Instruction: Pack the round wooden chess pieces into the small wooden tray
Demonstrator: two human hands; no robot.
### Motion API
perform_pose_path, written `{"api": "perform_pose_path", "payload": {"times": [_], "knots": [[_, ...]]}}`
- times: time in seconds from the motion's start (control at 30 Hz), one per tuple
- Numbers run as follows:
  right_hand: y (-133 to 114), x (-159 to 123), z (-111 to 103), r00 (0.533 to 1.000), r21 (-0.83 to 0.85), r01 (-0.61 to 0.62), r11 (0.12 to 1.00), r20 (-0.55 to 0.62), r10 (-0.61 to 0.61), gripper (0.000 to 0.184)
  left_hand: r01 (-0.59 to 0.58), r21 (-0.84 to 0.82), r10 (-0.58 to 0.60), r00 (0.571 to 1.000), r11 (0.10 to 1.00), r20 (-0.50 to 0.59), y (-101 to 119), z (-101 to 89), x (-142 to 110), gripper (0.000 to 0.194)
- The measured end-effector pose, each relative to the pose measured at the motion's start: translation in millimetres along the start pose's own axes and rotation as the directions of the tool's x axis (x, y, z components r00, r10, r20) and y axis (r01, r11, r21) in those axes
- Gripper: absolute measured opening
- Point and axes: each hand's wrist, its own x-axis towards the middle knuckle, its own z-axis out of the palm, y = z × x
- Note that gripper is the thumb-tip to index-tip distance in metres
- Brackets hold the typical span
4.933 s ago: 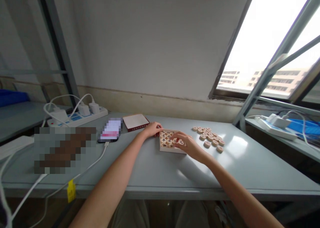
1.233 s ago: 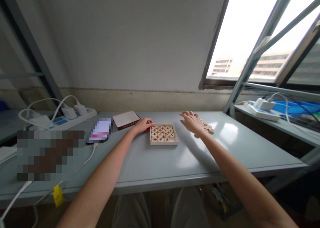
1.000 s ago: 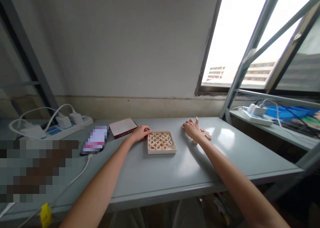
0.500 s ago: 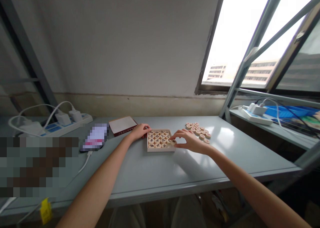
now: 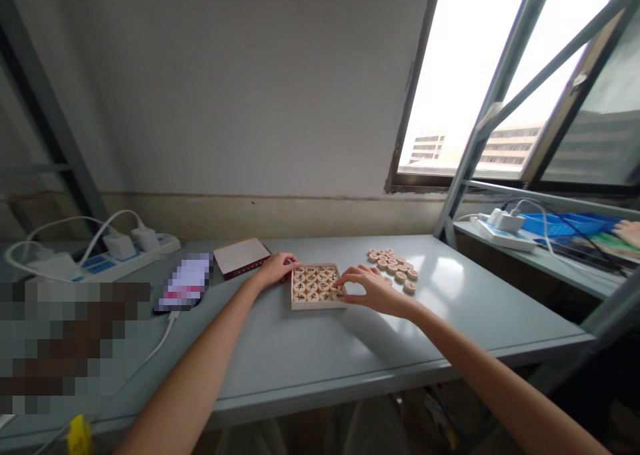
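Note:
A shallow wooden box (image 5: pixel 314 304) lies on the grey table (image 5: pixel 310 355), filled with several round wooden chess discs (image 5: pixel 311 283). My left hand (image 5: pixel 275 268) rests curled against the box's far left corner. My right hand (image 5: pixel 367 286) hovers at the box's right side, its fingertips pinched over a disc near the right edge. A loose pile of the same discs (image 5: pixel 393 266) lies on the table to the right of the box.
The red-edged box lid (image 5: pixel 241 256) and a phone (image 5: pixel 184 284) on a white cable lie left of the box. A power strip (image 5: pixel 125 250) with plugs sits far left. A side shelf (image 5: pixel 540 255) holds another power strip; someone's hand (image 5: pixel 628 231) shows at its right edge.
My right hand went from the loose pile back to the box and now pinches at its right edge. My left hand stayed on the box corner.

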Motion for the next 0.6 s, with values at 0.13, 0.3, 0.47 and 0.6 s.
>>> {"api": "perform_pose_path", "payload": {"times": [0.13, 0.3, 0.47, 0.6], "knots": [[1, -3, 2, 0.997, -0.047, 0.05, 0.998, -0.048, -0.052, 0.02, 0.003, 0.001, -0.003, 1.0, 1.0, 0.008, 1, -0.9, -1, 0.036], [0, -5, 2, 0.99, -0.149, 0.099, 0.984, -0.082, -0.112, 0.021, -0.013, 0.004, 0.012, 1.0, 1.0, 0.024, 2, -1.9, -1, 0.037], [-7, -5, 1, 0.981, -0.231, 0.134, 0.964, -0.104, -0.162, 0.02, -0.017, 0.015, 0.017, 1.0, 1.0, 0.02, 1, -1.5, -2, 0.036], [-15, 2, 0, 0.989, -0.275, 0.086, 0.957, -0.096, -0.117, 0.015, -0.023, 0.012, 0.022, 1.0, 1.0, 0.022, 2, -1.8, -2, 0.037]]}}
